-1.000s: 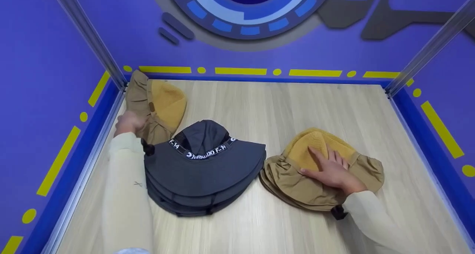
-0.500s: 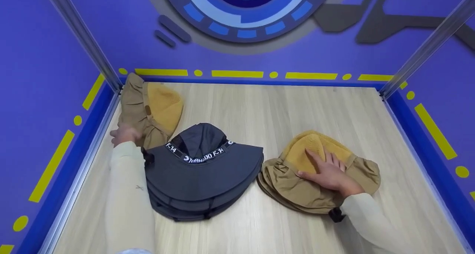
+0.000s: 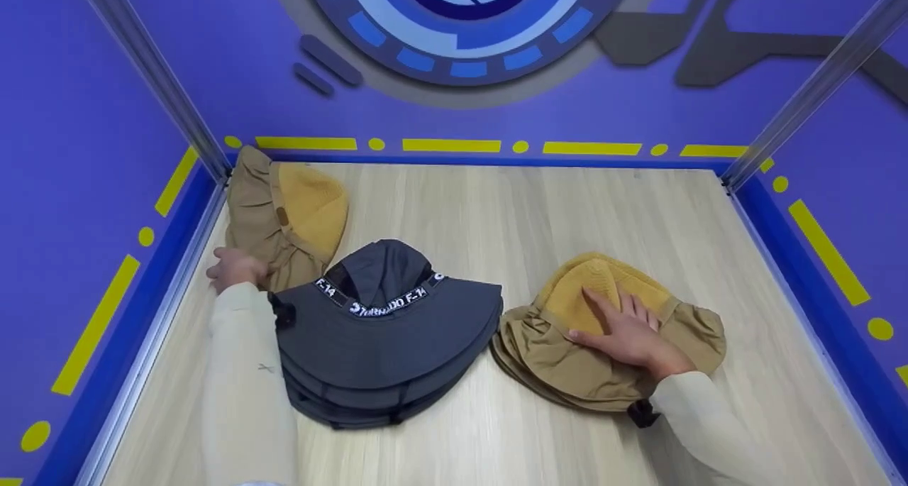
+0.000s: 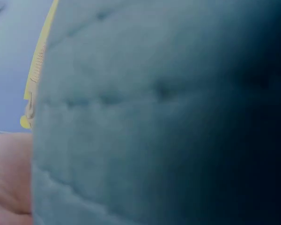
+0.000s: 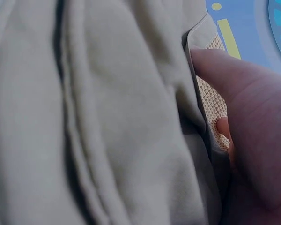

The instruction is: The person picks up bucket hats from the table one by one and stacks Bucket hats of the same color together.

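At the far left lies a tan sun hat [image 3: 312, 209] with a mustard knit crown and a gathered brim. My left hand [image 3: 239, 268] is at the lower edge of that brim, its fingertips partly hidden. On the right, my right hand [image 3: 628, 333] rests spread on a stack of similar tan sun hats [image 3: 582, 372]. Its fingers lie over the knit crown, and the thumb [image 5: 215, 65] touches the band beside the crown. Between the hands sits a stack of dark grey sun hats [image 3: 390, 344] with a lettered band. Blurred grey brim fabric [image 4: 107, 140] fills most of the left wrist view.
The wooden tabletop [image 3: 496, 209] is bounded by a blue back wall [image 3: 454, 117] and side walls with yellow markings. Metal corner posts stand at the back left and back right. The grey stack lies close to my left sleeve [image 3: 248, 379].
My left hand has slid down along the left tan hat's brim, towards me. The right hand stays on its stack. The head view has shifted slightly.
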Action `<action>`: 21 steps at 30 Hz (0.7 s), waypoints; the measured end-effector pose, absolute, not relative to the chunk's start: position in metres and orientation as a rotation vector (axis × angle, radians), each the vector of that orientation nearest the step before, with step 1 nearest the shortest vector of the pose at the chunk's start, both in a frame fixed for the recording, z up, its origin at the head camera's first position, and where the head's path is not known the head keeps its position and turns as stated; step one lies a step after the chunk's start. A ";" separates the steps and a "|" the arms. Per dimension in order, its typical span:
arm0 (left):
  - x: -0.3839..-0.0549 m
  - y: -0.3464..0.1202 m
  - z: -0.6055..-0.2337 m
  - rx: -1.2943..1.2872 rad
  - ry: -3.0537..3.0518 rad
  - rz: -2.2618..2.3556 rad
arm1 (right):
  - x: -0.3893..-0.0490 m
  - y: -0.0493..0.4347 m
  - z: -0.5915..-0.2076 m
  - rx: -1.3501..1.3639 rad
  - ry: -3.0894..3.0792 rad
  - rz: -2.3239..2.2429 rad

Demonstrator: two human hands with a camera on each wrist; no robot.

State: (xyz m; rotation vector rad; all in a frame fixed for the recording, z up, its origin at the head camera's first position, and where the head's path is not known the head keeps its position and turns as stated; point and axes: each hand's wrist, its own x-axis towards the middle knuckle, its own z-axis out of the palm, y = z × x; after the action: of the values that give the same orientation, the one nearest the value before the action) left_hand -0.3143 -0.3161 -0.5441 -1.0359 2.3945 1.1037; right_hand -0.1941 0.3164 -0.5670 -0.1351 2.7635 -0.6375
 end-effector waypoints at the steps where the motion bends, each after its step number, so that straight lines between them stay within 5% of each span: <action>1: -0.314 -0.316 -0.544 -1.039 2.394 1.105 | -0.194 0.317 -0.567 -0.135 2.768 -0.635; 12: -0.309 -0.317 -0.544 -1.025 2.388 1.217 | -0.194 0.315 -0.566 -0.134 2.766 -0.644; 21: -0.318 -0.314 -0.535 -0.946 1.685 2.270 | -0.193 0.316 -0.566 -0.142 2.773 -0.651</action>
State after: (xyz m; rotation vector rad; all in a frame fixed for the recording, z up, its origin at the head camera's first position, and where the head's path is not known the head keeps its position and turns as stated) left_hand -0.3176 -0.3141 -0.5351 -0.9461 1.6847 2.2697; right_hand -0.1930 0.3162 -0.5664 -0.1416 2.7732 -0.6510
